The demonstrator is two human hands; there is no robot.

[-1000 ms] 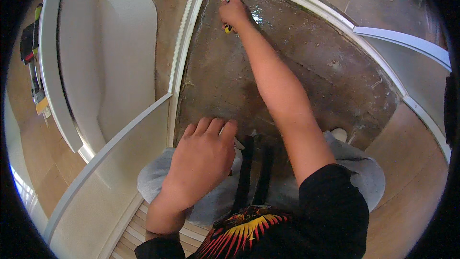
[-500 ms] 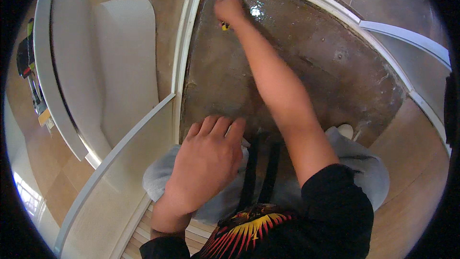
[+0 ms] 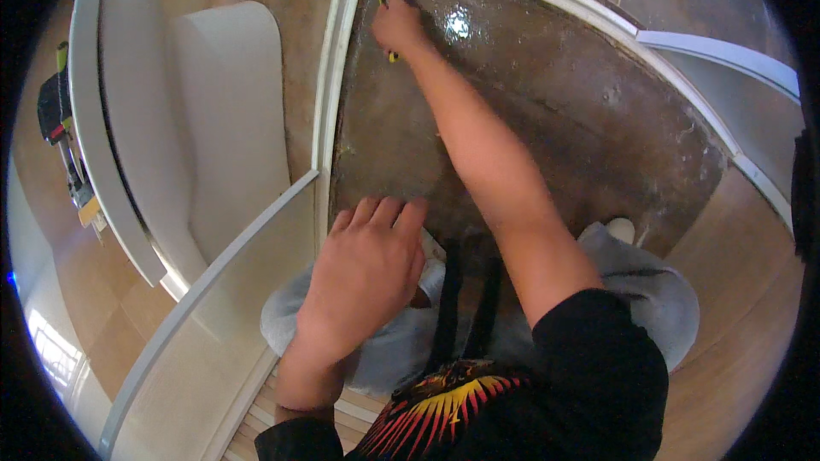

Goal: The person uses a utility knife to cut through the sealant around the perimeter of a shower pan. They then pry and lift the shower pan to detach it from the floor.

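My right hand point(image 3: 398, 26) is stretched out to the far left corner of the wet, brown shower floor point(image 3: 530, 111). It is closed round a slim utility knife point(image 3: 394, 57) with yellow and dark parts, the index finger laid along it toward the corner. The knife's tip lies close to the white frame point(image 3: 331, 77); the blade itself is too small to make out. Above my left knee hovers my left hand point(image 3: 366, 277), back upward, its fingers loosely bent and slightly apart. Nothing shows in it, though its palm and fingertips are hidden.
A low glass panel with a metal edge point(image 3: 222, 269) rises on my left. Beyond it stands a white curved fixture point(image 3: 231, 77), with several tools point(image 3: 64, 132) behind it. Another panel edge point(image 3: 726, 55) stands at the far right. Water glistens near the far corner.
My right hand has shifted slightly left and down in the picture with the knife, still near the corner. The whole view has moved a little; my left hand stays above the knee.
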